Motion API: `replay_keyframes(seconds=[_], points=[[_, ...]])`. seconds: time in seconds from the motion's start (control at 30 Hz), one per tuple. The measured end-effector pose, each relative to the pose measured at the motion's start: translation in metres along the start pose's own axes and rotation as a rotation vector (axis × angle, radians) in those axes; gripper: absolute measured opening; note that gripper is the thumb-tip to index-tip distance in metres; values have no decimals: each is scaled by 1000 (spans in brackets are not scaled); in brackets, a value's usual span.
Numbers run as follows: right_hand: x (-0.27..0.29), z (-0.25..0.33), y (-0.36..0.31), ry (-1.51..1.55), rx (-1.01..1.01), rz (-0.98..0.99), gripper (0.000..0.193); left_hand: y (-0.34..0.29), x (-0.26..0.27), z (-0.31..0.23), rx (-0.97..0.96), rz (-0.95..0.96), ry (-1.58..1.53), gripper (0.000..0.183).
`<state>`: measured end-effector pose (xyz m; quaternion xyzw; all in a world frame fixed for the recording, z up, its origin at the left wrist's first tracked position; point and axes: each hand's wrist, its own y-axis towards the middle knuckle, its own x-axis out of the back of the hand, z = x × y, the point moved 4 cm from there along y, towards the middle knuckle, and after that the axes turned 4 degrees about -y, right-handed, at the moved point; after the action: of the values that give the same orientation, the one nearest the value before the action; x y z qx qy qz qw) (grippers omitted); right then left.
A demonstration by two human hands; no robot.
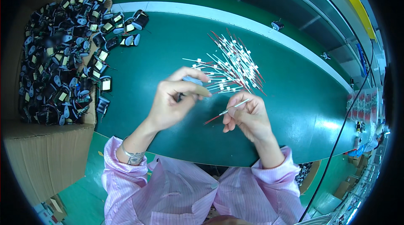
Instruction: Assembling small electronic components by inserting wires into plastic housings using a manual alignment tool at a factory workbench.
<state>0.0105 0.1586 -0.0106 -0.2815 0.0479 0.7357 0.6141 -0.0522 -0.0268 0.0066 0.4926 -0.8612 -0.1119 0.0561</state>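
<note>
Smooth green worktop (176, 39) spread wide, and centre stage it's the right hand (248, 117), thumb and fingers pinching a thin white-sleeved wire with red ends (222, 114): long axis slanting from upper right to lower left, red tips aimed leftward, toward the wearer's side. Up and left of it, clear of the wire, the left hand (170, 98) curls round a blurred blue-grey and dark part (192, 80). Just beyond both, a loose heap of white-and-red wires (240, 63) fans out.

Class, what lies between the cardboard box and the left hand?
Loose black components near the box, then green tabletop before the left hand, in the head view.
</note>
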Motion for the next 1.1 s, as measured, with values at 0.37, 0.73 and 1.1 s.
replay_keyframes(seconds=[0.37, 0.73, 1.1], points=[[5, -4, -14, -98, 72, -175, 12, -11, -34, -3, -33, 95, 308, 10], [-2, 3, -16, -220, 250, -123, 16, -12, -33, 9, 213, 119, 3, 6], [4, 10, -22, -343, 320, -227, 8, -10, -36, 2, 29, 75, 167, 28]])
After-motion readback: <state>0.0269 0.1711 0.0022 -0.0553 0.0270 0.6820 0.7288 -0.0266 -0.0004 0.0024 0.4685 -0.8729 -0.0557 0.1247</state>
